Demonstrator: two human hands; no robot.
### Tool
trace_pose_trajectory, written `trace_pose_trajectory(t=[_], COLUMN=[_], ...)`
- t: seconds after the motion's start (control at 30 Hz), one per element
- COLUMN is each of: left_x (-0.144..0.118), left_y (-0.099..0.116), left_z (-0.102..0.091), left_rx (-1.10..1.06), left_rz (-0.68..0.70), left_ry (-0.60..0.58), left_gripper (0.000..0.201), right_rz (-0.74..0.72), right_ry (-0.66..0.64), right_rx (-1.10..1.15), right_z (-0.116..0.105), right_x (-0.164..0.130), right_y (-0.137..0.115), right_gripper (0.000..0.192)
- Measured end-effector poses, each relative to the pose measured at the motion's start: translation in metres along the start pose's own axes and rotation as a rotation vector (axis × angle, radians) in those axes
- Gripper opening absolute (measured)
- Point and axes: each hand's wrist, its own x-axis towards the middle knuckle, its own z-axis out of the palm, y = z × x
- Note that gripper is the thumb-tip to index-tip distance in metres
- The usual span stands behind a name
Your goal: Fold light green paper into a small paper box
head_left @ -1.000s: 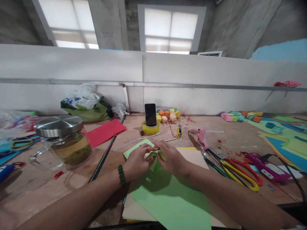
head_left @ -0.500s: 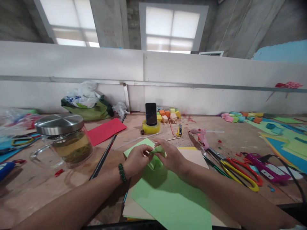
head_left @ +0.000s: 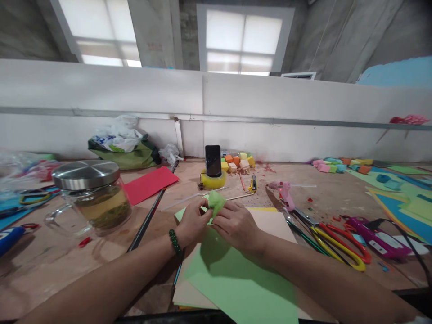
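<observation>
Between my two hands is a small folded piece of light green paper (head_left: 216,201), raised above the stack of sheets. My left hand (head_left: 194,220), with a dark green bead bracelet (head_left: 174,242) at the wrist, pinches its left side. The fingers of my right hand (head_left: 238,223) close on its lower right side; the fingertips are partly hidden. Beneath them a flat green sheet (head_left: 243,274) lies at an angle over beige sheets (head_left: 191,292).
Left stand a lidded glass tea mug (head_left: 101,202) and a red paper (head_left: 150,184). A phone (head_left: 213,160) leans on yellow tape (head_left: 212,180) ahead. To the right lie a pink glue gun (head_left: 286,195), scissors (head_left: 337,243) and a purple glue gun-like device (head_left: 378,236). Small paper cubes (head_left: 232,167) sit behind.
The folded green paper has turned and now stands up higher between my hands. My right hand has shifted slightly down, its fingers more curled. My left hand keeps its pinch.
</observation>
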Motion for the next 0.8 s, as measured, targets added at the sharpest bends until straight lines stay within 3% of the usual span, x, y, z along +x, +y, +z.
trace_pose_trajectory(t=[0.3, 0.43, 0.5, 0.57, 0.63, 0.7, 0.77, 0.8], left_x=[0.002, 0.001, 0.0, -0.002, -0.003, -0.005, -0.005, -0.006], left_y=[-0.002, -0.003, -0.002, 0.0, 0.003, 0.005, 0.006, 0.006], left_z=[0.0, -0.001, -0.001, -0.001, 0.0, 0.001, 0.002, 0.003], left_rx=[-0.156, -0.137, -0.12, -0.107, -0.096, -0.075, -0.055, -0.047], left_rz=[-0.023, -0.018, -0.018, -0.011, 0.015, 0.044, 0.046, 0.033], left_ry=[-0.061, -0.056, -0.049, -0.041, -0.06, -0.093, -0.124, -0.132], left_gripper=[0.025, 0.023, 0.02, 0.019, 0.02, 0.022, 0.022, 0.022], right_rz=[0.123, 0.125, 0.209, 0.365, 0.512, 0.569, 0.538, 0.506], right_ry=[-0.102, -0.037, 0.08, 0.169, 0.146, 0.065, 0.028, 0.024], right_rx=[0.109, 0.231, 0.288, 0.353, 0.48, 0.623, 0.705, 0.724], right_z=[0.006, 0.002, -0.001, -0.001, 0.003, 0.009, 0.015, 0.017], right_x=[-0.004, -0.002, 0.0, 0.001, 0.0, -0.002, -0.005, -0.006], right_y=[0.008, 0.011, 0.014, 0.018, 0.022, 0.025, 0.027, 0.028], right_gripper=[0.02, 0.015, 0.008, 0.025, 0.039, 0.027, 0.006, 0.006])
